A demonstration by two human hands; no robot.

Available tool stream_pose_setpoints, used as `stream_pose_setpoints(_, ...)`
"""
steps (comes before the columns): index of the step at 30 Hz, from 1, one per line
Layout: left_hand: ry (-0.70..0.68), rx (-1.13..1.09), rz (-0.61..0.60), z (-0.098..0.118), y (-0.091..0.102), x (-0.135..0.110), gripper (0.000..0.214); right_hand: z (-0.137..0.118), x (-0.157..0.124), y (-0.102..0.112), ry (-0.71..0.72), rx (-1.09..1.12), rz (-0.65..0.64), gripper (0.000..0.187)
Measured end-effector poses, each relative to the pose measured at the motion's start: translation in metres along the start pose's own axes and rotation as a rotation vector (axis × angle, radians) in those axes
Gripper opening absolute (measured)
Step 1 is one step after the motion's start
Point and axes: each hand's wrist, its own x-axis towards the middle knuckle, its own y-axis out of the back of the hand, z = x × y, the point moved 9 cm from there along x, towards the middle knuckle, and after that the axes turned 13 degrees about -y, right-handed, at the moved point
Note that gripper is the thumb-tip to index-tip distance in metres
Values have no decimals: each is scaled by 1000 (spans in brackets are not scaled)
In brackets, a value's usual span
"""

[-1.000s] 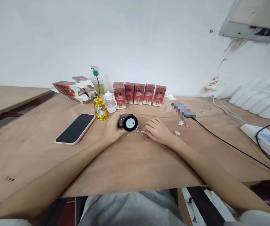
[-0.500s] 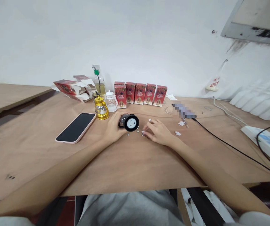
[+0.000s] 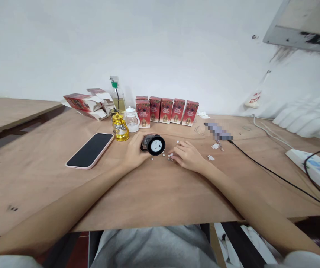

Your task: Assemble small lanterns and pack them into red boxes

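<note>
A small black lantern (image 3: 148, 141) lies tipped in my left hand (image 3: 134, 153), which is wrapped round its far side. Its round base faces me, showing a white disc (image 3: 156, 146) with small dark openings. My right hand (image 3: 187, 155) is just to the right, low over the table, thumb and fingertips pinched together. At the fingertips shows a small white piece (image 3: 171, 155), too small to name. Several small shiny round pieces, one a silver disc (image 3: 152, 159), lie on the wood between and below the hands.
A phone (image 3: 90, 150) lies left of a gold lantern (image 3: 120, 127) and a white lantern (image 3: 132, 120). Red printed boxes (image 3: 166, 111) stand along the wall; opened boxes (image 3: 86, 103) lie back left. White tabs (image 3: 210, 158), a black cable (image 3: 271, 173) and a power strip (image 3: 316, 167) are right.
My right hand's fingers have shifted slightly, drawing a little to the right, and the small pieces by the fingertips show more. My left hand and the black lantern stay nearly still.
</note>
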Motion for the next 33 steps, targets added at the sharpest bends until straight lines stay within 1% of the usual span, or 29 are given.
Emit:
stream_pose_setpoints(3,-1,9,2,1,1,0,50,9,4,-2,-84,88,-44,14)
stream_pose_setpoints(7,-6,9,2,2,0,1,50,32,8,-17,-313,348,-147,21)
stream_pose_setpoints(9,-7,5,2,2,0,1,50,42,9,-25,-407,432,-160,21)
stream_pose_setpoints(11,-5,6,1,2,0,1,49,47,9,-28,-454,474,-147,20)
stream_pose_setpoints(17,20,5,-6,1,0,1,50,48,10,-28,-494,457,-139,18)
stream_pose_setpoints(20,9,1,-2,0,0,1,50,47,10,-27,-503,446,-133,16)
stream_pose_setpoints(29,-13,-1,6,-2,-1,-1,52,42,11,-26,-444,398,-129,15)
stream_pose_setpoints(31,-15,2,7,-1,-1,-1,51,41,11,-25,-437,438,-126,14)
stream_pose_setpoints(33,-17,9,6,0,0,0,51,45,9,-23,-461,514,-108,16)
